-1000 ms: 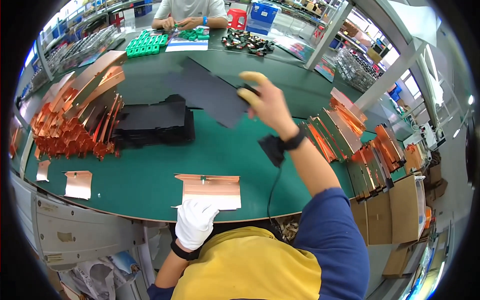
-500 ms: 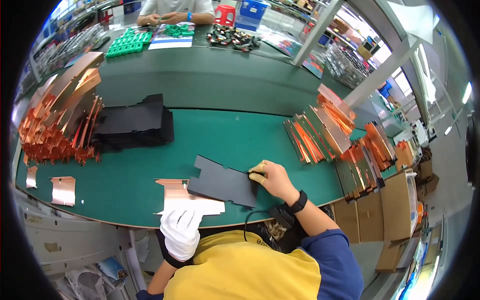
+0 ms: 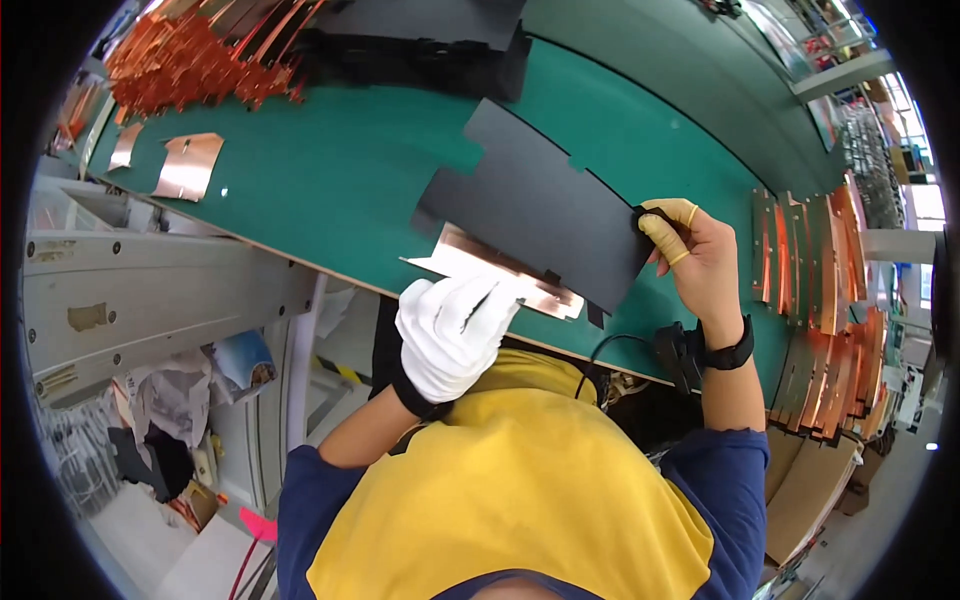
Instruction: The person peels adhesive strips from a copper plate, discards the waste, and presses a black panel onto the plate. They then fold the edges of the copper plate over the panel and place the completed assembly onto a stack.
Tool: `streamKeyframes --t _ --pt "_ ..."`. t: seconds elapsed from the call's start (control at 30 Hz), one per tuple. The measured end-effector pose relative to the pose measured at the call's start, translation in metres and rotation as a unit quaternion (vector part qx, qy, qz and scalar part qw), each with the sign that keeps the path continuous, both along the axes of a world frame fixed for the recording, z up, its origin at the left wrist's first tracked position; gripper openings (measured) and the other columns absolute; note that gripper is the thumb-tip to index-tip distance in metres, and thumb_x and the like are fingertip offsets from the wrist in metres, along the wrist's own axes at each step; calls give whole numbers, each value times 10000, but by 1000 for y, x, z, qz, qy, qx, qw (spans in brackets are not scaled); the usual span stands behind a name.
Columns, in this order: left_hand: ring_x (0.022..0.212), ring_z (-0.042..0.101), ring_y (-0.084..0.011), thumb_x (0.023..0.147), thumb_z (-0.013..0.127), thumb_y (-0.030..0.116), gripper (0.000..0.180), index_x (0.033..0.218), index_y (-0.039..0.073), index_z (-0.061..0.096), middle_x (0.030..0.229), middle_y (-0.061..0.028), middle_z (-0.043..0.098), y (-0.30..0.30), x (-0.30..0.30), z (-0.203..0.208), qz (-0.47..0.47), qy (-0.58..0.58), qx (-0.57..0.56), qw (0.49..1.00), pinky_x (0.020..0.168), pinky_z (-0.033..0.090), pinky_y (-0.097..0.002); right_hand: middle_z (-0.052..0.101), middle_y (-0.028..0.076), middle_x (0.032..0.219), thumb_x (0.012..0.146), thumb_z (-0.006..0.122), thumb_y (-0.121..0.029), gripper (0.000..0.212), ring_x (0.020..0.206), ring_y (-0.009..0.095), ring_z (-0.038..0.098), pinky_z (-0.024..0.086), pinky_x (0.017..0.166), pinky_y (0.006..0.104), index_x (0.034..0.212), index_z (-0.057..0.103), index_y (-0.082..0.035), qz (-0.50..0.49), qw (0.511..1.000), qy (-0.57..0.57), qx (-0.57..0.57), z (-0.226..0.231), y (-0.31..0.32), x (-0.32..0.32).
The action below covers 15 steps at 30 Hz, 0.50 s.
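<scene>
My right hand [image 3: 695, 245], with yellow finger cots on thumb and finger, pinches the right edge of a black notched sheet [image 3: 550, 205]. That sheet lies tilted over a shiny copper sheet [image 3: 478, 262], covering most of it. My left hand [image 3: 455, 330], in a white glove, grips the copper sheet's near edge close to the table's front edge. The glove hides its fingertips in part. At the far left a pile of copper sheets [image 3: 190, 65] stands beside a stack of black sheets [image 3: 420, 50].
Two small copper pieces, one larger [image 3: 190, 165] and one narrower [image 3: 124, 146], lie on the green table [image 3: 330, 160] at left. More copper sheets [image 3: 825, 260] stand in rows at right. A black device with a cable [image 3: 680, 355] sits by my right wrist. Cardboard boxes [image 3: 815, 495] are below.
The view has swung down and to the left. The black sheet, pinched in my right hand, now covers more of the copper sheet. My left hand still holds the copper sheet's near edge.
</scene>
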<state>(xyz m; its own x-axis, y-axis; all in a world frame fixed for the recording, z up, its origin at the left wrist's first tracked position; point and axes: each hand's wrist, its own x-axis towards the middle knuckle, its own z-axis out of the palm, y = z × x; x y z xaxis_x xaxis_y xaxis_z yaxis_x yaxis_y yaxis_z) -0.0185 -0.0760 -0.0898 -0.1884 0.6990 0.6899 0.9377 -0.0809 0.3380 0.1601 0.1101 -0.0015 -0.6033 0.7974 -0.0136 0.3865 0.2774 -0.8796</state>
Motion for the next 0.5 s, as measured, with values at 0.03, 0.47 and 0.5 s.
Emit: streamKeyframes --t 0.03,0.47,0.5 --pt "912 544 -202 715 786 105 349 1032 169 653 1042 19 595 -2 0 -1 15 29 2 999 733 422 -351 638 21 777 908 648 -69 125 576 72 548 437 491 210 1005 684 2 5 1000 2 -10 -3 0 -5" --pt "778 548 -186 607 838 59 487 1053 130 655 1016 -12 598 -11 -1 13 8 -5 -76 997 675 399 -335 660 48 791 864 693 -74 158 581 80 551 463 516 218 1005 690 -3 72 990 -62 106 -21 -15 -12" --pt "766 551 -189 601 839 57 505 1069 123 660 1014 -19 598 -11 -1 16 18 0 -97 995 677 401 -337 655 49 794 858 699 -75 165 584 82 553 464 516 218 1004 688 0 77 991 -57 93 -22 -15 -12"
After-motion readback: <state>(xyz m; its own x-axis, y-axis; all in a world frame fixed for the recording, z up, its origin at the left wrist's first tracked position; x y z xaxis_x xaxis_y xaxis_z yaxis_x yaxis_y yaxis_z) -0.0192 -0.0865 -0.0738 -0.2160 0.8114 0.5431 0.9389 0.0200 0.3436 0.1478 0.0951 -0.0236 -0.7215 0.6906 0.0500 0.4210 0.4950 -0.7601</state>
